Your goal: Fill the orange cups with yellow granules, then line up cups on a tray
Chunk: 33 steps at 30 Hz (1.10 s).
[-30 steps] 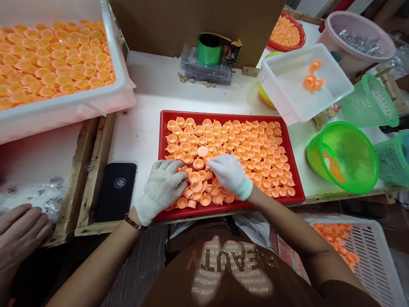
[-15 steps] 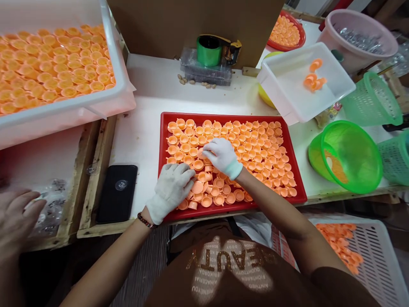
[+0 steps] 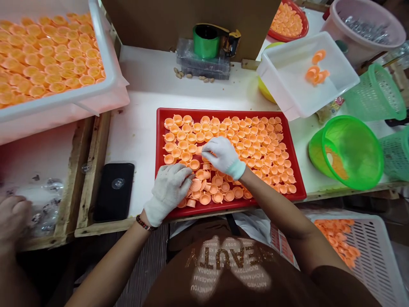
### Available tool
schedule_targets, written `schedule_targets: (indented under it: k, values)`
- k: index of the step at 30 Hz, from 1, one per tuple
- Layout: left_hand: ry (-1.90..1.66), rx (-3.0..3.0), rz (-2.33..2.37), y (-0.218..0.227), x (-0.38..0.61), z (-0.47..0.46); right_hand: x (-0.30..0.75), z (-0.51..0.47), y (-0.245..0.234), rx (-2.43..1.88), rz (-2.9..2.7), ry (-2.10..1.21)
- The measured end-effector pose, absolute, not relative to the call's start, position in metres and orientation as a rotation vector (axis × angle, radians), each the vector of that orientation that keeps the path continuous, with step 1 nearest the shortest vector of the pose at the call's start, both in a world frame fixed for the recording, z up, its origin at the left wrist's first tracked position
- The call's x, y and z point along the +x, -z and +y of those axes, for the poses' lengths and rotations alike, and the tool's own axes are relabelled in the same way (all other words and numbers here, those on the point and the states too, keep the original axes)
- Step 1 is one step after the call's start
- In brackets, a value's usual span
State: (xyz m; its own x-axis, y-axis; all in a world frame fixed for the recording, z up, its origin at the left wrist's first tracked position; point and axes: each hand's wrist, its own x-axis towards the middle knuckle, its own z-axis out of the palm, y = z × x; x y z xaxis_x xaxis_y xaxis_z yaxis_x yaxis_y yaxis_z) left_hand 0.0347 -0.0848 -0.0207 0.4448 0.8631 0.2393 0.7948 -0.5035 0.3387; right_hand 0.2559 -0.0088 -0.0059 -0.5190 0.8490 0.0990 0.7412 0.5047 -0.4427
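Note:
A red tray (image 3: 230, 113) holds many small orange toy cups (image 3: 243, 140), mostly upright in rows; at its front left they lie jumbled, some tipped over. My right hand (image 3: 223, 157), in a white glove, is over the tray's middle, its fingertips pinched on a small orange cup that they partly cover. My left hand (image 3: 171, 189), also gloved, rests over the tray's front left edge beside the jumbled cups. Its fingers are curled downward and close together; whatever is under them is hidden.
A large white bin (image 3: 108, 91) of orange pieces stands at left, near a black phone (image 3: 114, 192). Another person's hand (image 3: 14, 217) is at far left. On the right are a white tub (image 3: 287, 76) and a green bowl (image 3: 361, 149). Green tape (image 3: 206, 44) sits behind.
The view has shifted slightly, and both of my hands stay almost in place over the tray. The other person's hand at far left has moved back toward the left edge.

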Motion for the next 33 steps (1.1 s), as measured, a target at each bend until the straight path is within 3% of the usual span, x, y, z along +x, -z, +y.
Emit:
schedule_targets:
  k: [7, 21, 27, 33]
  values:
    - [-0.349, 2.58, 1.429, 0.006, 0.033, -0.071, 0.256, 0.0, 0.009, -1.298, -2.807, -0.123]
    - [-0.463, 2.63, 1.364, 0.006, 0.033, -0.082, 0.247, -0.011, -0.002, -1.261, -2.886, -0.281]
    - [-0.554, 2.58, 1.504, -0.009, 0.049, -0.03, 0.261, -0.013, -0.013, -1.472, -2.725, -0.258]
    - [-0.329, 2.694, 1.245, 0.001, 0.069, 0.018, 0.283, -0.037, -0.01, -1.664, -2.763, -0.157]
